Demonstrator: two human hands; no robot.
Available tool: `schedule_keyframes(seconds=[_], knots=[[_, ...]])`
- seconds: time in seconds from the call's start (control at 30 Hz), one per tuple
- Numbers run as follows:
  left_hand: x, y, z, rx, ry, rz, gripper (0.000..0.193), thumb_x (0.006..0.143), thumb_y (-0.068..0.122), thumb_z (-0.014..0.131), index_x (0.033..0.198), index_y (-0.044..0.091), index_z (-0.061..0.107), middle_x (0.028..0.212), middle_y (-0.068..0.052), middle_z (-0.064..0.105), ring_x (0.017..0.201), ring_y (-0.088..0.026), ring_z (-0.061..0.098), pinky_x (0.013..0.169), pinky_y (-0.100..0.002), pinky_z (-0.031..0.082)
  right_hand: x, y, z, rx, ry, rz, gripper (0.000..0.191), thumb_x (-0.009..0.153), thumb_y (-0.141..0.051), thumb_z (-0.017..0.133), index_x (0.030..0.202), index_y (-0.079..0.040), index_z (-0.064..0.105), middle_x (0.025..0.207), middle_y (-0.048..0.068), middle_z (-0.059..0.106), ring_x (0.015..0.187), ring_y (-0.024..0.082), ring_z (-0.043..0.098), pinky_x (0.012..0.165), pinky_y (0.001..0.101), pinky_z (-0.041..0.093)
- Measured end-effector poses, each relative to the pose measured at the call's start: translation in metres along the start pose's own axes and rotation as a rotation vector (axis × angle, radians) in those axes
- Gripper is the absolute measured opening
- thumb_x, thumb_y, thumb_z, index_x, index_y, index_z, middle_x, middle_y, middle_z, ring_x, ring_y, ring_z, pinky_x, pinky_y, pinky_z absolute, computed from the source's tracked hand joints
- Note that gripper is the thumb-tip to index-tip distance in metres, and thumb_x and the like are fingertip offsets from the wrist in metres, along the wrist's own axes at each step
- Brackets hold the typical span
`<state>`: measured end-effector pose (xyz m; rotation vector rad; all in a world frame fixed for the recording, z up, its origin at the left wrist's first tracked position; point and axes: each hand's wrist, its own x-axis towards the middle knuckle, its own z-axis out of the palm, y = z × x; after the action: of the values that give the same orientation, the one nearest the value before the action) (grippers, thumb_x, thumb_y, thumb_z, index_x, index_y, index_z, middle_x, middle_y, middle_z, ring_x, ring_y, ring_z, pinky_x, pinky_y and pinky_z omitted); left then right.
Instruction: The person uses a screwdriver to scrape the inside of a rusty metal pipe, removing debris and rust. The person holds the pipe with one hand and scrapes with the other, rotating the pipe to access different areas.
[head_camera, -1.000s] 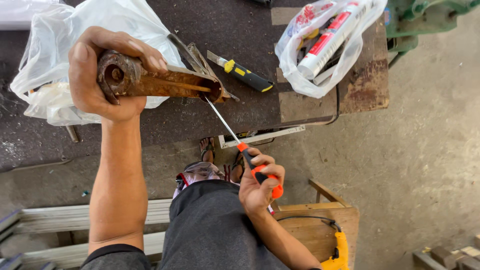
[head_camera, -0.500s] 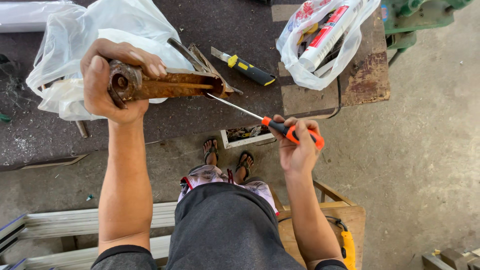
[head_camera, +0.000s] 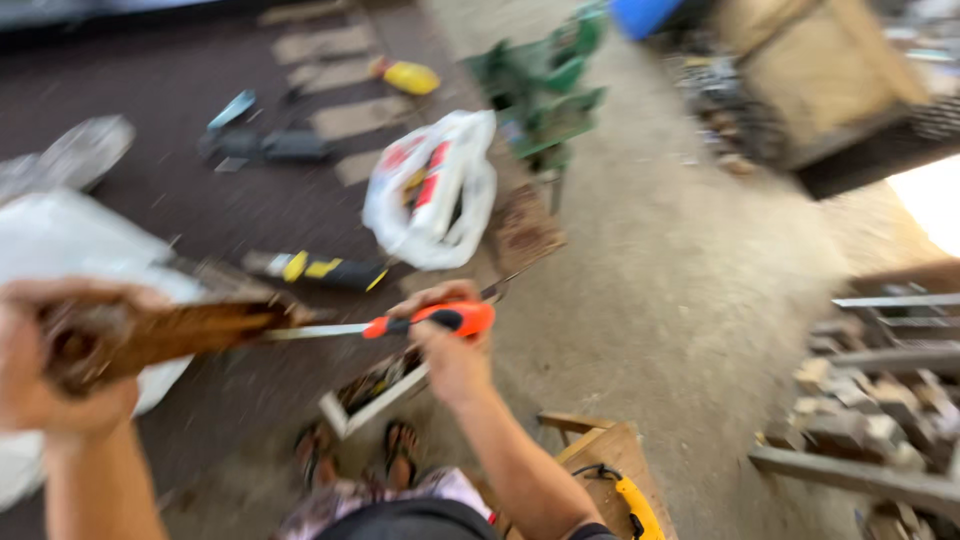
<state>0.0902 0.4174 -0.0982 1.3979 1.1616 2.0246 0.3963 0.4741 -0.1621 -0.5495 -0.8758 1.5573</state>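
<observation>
Dark workbench (head_camera: 200, 210), view blurred. On it: one white plastic bag (head_camera: 432, 205) with red-and-white contents, one yellow-and-black utility knife (head_camera: 318, 270), one yellow object (head_camera: 410, 77) farther back. Nothing between the hands. Left hand (head_camera: 45, 375) clenched round one rusty metal part (head_camera: 150, 335), held above the bench edge. Right hand (head_camera: 445, 335) grasps one orange-handled screwdriver (head_camera: 400, 323); its shaft reaches left, tip touching the part's end.

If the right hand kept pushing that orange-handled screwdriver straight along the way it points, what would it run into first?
The right hand aims the screwdriver leftward, and its tip already looks to meet the end of the rusty metal part gripped by the left hand; motion blur hides the exact contact.
</observation>
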Motion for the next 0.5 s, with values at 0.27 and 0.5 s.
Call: schedule_keyframes(seconds=[0.27, 0.5], knots=[[0.014, -0.007, 0.012, -0.001, -0.03, 0.012, 0.026, 0.102, 0.007, 0.04, 0.104, -0.012, 0.057, 0.092, -0.026, 0.067, 0.074, -0.026, 0.072, 0.07, -0.032, 0.063, 0.042, 0.017, 0.108, -0.135, -0.308, -0.388, 0.033, 0.093, -0.022, 0.083, 0.108, -0.008, 0.058, 0.102, 0.012, 0.07, 0.088, 0.018, 0.072, 0.079, 0.0333, 0.061], [0.02, -0.021, 0.01, 0.865, 0.051, 0.582, 0.034, 0.118, 0.013, 0.042, 0.114, -0.015, 0.063, 0.105, -0.023, 0.073, 0.094, -0.044, 0.07, 0.089, -0.051, 0.056, 0.044, 0.031, 0.135, -0.288, -0.29, -0.435, 0.025, 0.094, 0.002, 0.075, 0.106, -0.008, 0.055, 0.084, 0.006, 0.066, 0.072, 0.01, 0.063, 0.065, 0.0257, 0.053]])
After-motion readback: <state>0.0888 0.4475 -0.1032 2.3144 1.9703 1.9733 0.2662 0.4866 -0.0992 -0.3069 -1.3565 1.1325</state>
